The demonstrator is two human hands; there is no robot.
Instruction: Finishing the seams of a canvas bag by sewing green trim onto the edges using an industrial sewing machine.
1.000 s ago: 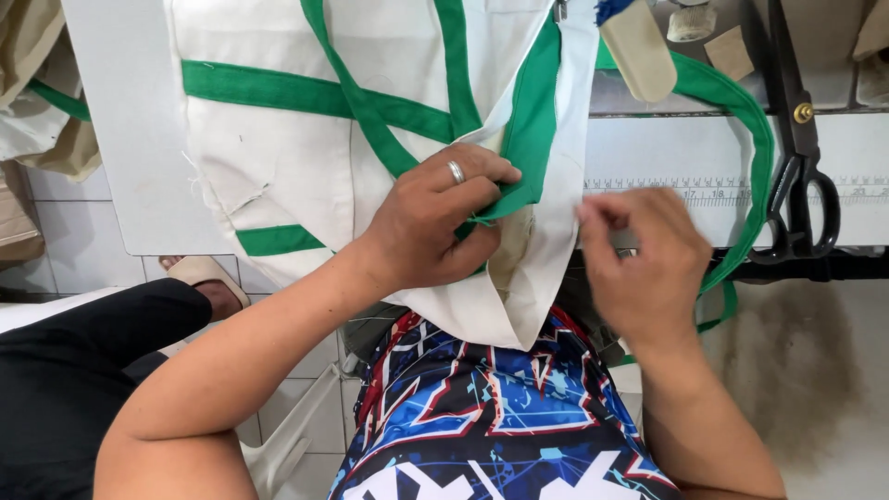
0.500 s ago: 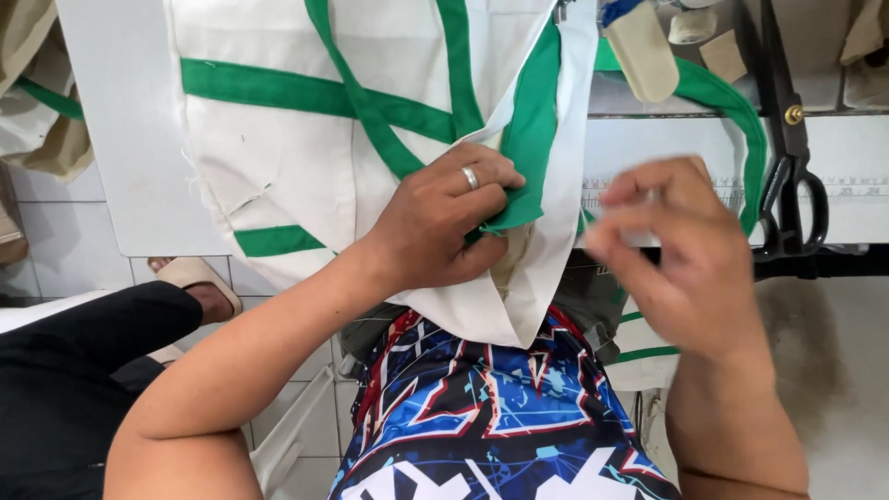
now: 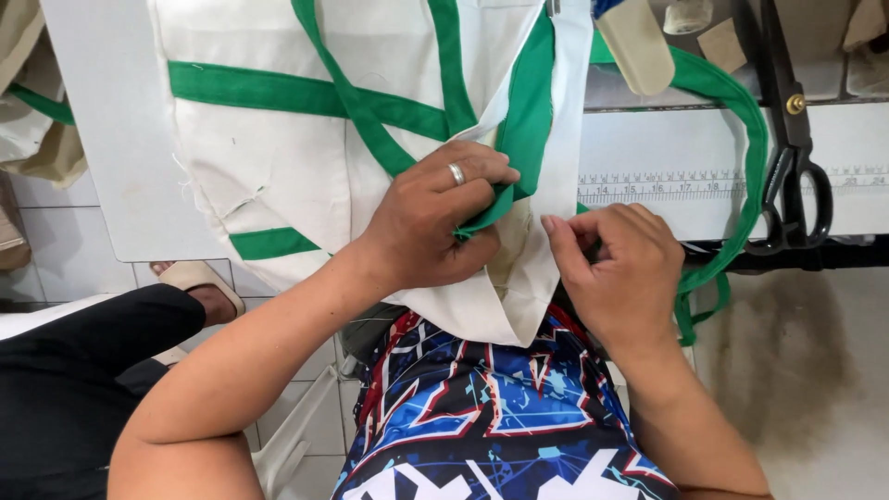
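White worktable [image 3: 102,139] up top, pale tiled floor [image 3: 56,278] on the left, stained grey concrete floor [image 3: 806,370] on the right, flat daylight

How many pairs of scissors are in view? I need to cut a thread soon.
1: black scissors lie at the right on the white table, beyond the right hand, blades pointing away, handles at the table's near edge. The cloth may hide others.

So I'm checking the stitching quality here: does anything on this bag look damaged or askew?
The cream fabric bag has a frayed, torn-looking spot on its left raw edge, above the short green strap. Loose threads hang there. Nothing else stands out.
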